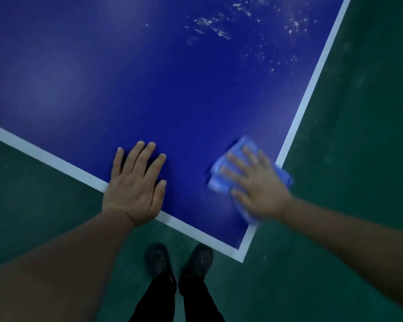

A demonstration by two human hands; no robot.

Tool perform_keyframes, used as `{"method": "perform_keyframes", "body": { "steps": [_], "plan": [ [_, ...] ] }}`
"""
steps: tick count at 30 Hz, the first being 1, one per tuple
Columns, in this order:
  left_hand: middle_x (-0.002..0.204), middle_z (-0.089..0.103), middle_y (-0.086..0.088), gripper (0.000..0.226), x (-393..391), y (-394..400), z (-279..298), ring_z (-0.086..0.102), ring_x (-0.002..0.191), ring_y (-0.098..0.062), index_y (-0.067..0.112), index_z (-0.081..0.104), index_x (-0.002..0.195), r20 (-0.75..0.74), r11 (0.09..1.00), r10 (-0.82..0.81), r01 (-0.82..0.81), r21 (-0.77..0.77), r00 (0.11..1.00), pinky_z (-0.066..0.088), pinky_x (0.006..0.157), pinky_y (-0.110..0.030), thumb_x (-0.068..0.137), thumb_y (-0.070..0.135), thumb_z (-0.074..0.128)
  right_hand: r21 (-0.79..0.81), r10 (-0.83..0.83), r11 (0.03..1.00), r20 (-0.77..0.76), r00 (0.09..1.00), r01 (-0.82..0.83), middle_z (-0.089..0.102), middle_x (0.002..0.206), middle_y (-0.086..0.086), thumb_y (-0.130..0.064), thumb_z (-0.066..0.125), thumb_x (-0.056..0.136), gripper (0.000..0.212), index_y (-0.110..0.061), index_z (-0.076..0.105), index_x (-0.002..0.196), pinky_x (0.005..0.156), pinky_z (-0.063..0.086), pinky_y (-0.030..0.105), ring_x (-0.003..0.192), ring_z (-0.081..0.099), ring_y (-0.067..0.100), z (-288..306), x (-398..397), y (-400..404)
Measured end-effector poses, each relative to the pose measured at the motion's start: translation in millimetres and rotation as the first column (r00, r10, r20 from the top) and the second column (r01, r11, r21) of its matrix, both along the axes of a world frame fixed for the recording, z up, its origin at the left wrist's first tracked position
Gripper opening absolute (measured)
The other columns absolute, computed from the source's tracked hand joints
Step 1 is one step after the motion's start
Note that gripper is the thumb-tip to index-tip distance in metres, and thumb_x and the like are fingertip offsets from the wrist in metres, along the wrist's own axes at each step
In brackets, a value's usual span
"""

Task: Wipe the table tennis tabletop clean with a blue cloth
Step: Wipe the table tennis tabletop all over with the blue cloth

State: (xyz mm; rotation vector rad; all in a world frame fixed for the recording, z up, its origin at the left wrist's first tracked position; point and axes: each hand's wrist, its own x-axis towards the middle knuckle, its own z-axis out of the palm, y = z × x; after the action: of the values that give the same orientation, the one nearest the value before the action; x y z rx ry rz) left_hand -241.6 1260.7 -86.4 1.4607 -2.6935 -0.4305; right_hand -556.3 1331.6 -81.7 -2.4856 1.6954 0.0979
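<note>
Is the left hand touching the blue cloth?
Apart. The head view shows the left hand flat on the tabletop, with bare blue surface between it and the blue cloth.

No writing, label or number is showing anywhere legibly; the view is perhaps too blurred for small print.

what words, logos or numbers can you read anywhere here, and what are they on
None: no readable text in this view.
The tabletop carries only white edge lines and whitish smudges.
The blue cloth under the right hand is blurred, with no label visible.
The dark shoes show no legible brand.
</note>
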Motion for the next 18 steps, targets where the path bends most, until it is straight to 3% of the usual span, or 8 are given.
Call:
{"method": "perform_keyframes", "body": {
  "steps": [3,5,6,8,11,14,16,18],
  "plan": [
    [0.156,0.034,-0.017,0.063,0.5,0.0,1.2,0.022,0.148,-0.034,0.008,0.045,0.145,0.012,1.0,-0.001,0.001,0.002,1.0,0.011,0.119,-0.061,0.095,0.041,0.027,-0.024,-0.506,0.862,-0.001,0.862,0.506,0.025,0.164,0.005,-0.046,0.032,0.101,0.058,-0.026,0.032,0.156,0.117,0.018,0.063,0.151,0.015,0.039,7.3,-31.9,-68.4],
    [0.156,0.034,-0.017,0.062,0.1,1.2,1.5,0.022,0.148,-0.034,0.008,0.046,0.145,0.005,1.0,-0.003,0.003,0.001,1.0,0.012,0.119,-0.062,0.095,0.041,0.027,-0.034,-0.667,0.743,0.034,0.744,0.668,0.016,0.167,0.0,-0.047,0.031,0.104,0.058,-0.029,0.023,0.158,0.121,0.009,0.058,0.153,0.007,0.034,6.1,-26.8,-80.1],
    [0.156,0.034,-0.017,0.062,0.2,1.4,1.2,0.022,0.148,-0.034,0.008,0.046,0.144,0.003,1.0,0.0,0.0,0.0,1.0,0.012,0.119,-0.062,0.095,0.041,0.027,-0.043,-0.681,0.731,0.028,0.732,0.682,0.016,0.167,0.0,-0.048,0.03,0.104,0.058,-0.031,0.022,0.158,0.122,0.008,0.058,0.153,0.007,0.035,2.8,-13.2,-74.9],
    [0.156,0.034,-0.017,0.062,0.5,1.8,1.1,0.022,0.148,-0.034,0.008,0.046,0.144,-0.002,1.0,0.005,-0.005,0.001,1.0,0.011,0.119,-0.061,0.095,0.041,0.027,-0.081,-0.59,0.804,0.012,0.807,0.589,0.019,0.166,0.002,-0.049,0.03,0.103,0.058,-0.031,0.024,0.157,0.121,0.012,0.06,0.152,0.011,0.038,-5.4,29.9,-40.0],
    [0.156,0.035,-0.017,0.063,0.1,2.4,1.3,0.023,0.148,-0.034,0.007,0.046,0.144,-0.015,1.0,0.008,-0.008,0.0,1.0,0.011,0.119,-0.061,0.095,0.042,0.027,-0.024,-0.256,0.966,0.029,0.966,0.256,0.019,0.166,0.001,-0.049,0.028,0.103,0.056,-0.034,0.025,0.157,0.12,0.011,0.062,0.153,0.008,0.038,-8.8,78.0,50.3],
    [0.156,0.034,-0.017,0.063,0.4,2.7,1.6,0.022,0.148,-0.034,0.008,0.046,0.144,-0.008,1.0,0.009,-0.009,0.004,1.0,0.011,0.119,-0.061,0.095,0.042,0.027,0.032,-0.064,0.998,0.052,0.997,0.063,0.022,0.165,-0.001,-0.049,0.032,0.102,0.054,-0.037,0.03,0.155,0.119,0.012,0.062,0.153,0.01,0.035,-4.4,51.5,94.7],
    [0.156,0.034,-0.016,0.063,0.1,2.5,1.8,0.022,0.148,-0.033,0.008,0.045,0.145,-0.002,1.0,0.01,-0.01,0.007,1.0,0.01,0.12,-0.06,0.095,0.042,0.027,0.042,-0.092,0.995,0.022,0.995,0.091,0.024,0.164,-0.001,-0.048,0.032,0.101,0.055,-0.036,0.031,0.154,0.12,0.013,0.061,0.153,0.011,0.034,-2.8,32.5,80.5],
    [0.156,0.033,-0.016,0.063,-0.1,3.3,2.7,0.021,0.149,-0.033,0.009,0.045,0.145,0.008,1.0,0.006,-0.006,0.013,1.0,0.01,0.12,-0.06,0.095,0.042,0.027,0.038,-0.291,0.956,0.018,0.956,0.29,0.023,0.165,0.0,-0.047,0.031,0.1,0.056,-0.033,0.031,0.155,0.121,0.012,0.06,0.154,0.009,0.033,-0.8,28.5,49.6]
  ]
}}
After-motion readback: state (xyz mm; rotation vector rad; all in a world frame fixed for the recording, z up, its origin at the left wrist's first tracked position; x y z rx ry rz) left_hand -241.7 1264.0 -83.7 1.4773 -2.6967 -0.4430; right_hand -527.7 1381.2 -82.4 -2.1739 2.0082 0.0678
